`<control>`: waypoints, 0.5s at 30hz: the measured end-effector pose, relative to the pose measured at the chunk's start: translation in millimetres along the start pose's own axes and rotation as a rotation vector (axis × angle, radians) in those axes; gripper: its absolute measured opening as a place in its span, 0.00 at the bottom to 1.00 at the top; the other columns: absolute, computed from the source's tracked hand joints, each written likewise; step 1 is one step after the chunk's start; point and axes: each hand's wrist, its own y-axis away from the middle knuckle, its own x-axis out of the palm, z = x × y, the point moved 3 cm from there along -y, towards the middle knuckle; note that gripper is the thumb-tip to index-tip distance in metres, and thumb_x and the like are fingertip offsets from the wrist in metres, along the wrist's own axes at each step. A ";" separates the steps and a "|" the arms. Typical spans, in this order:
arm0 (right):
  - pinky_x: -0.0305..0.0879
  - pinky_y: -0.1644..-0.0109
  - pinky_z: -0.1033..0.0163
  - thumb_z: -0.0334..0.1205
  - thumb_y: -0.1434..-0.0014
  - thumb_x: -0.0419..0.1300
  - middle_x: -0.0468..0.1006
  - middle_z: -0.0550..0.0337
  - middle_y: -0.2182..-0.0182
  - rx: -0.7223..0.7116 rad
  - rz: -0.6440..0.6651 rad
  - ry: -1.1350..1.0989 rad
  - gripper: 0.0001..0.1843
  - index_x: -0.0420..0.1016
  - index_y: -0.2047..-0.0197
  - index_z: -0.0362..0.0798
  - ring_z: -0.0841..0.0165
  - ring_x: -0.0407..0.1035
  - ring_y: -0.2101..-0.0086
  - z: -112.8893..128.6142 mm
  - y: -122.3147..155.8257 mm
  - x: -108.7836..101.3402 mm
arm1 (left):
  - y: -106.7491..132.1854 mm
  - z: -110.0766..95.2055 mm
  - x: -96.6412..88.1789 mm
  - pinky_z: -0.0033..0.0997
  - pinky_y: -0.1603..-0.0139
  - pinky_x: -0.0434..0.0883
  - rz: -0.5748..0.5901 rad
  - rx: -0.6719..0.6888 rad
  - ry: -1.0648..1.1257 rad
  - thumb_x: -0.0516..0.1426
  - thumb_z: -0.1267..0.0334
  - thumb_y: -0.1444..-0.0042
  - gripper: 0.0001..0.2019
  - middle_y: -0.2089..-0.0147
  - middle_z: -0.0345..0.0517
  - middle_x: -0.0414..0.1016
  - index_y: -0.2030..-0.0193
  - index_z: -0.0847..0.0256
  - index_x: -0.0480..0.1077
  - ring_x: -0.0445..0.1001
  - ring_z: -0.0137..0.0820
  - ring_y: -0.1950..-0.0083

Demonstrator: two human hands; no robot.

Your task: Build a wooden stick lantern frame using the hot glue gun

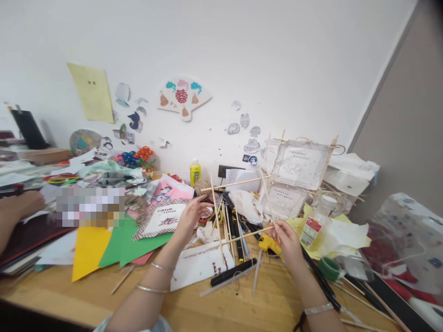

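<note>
A square frame of thin wooden sticks [238, 183] is held up over the cluttered wooden desk [86, 295]. My right hand [287, 240] pinches its lower right corner, where two sticks cross. My left hand [192, 216] is closed near the frame's left stick, fingers curled by a ball of jute twine [202, 188]; what it grips is hard to make out. A yellow glue gun [269, 243] lies just under my right hand. Black pens and more sticks [232, 226] lie between my hands.
Coloured paper sheets [114, 244] lie at left. Finished paper-and-stick lanterns [297, 170] stand at back right. A yellow bottle [195, 172] is by the wall. Another person's hand [24, 205] rests at far left. Green tape roll [328, 268] and plastic bags [404, 240] sit right.
</note>
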 end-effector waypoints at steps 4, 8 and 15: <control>0.59 0.73 0.64 0.54 0.49 0.59 0.64 0.65 0.83 0.001 0.025 0.106 0.17 0.70 0.75 0.48 0.70 0.61 0.78 6.8 2.8 1.4 | 1.9 -11.3 -4.0 0.30 0.70 0.67 0.011 -0.021 0.079 0.57 0.41 0.54 0.28 0.71 0.47 0.74 0.57 0.66 0.71 0.69 0.30 0.73; 0.59 0.74 0.65 0.55 0.49 0.58 0.64 0.65 0.83 -0.019 0.029 0.162 0.18 0.70 0.74 0.48 0.70 0.61 0.78 10.3 4.9 2.9 | 9.7 -16.2 -2.5 0.25 0.73 0.64 0.005 -0.035 -0.186 0.63 0.55 0.55 0.17 0.71 0.42 0.71 0.60 0.64 0.72 0.66 0.26 0.73; 0.60 0.74 0.65 0.55 0.50 0.59 0.65 0.65 0.83 0.001 0.036 0.100 0.18 0.71 0.73 0.47 0.71 0.61 0.79 8.3 4.8 5.2 | 10.7 -14.2 -2.6 0.25 0.73 0.66 0.037 -0.058 0.082 0.62 0.55 0.54 0.15 0.73 0.41 0.69 0.64 0.64 0.70 0.65 0.24 0.74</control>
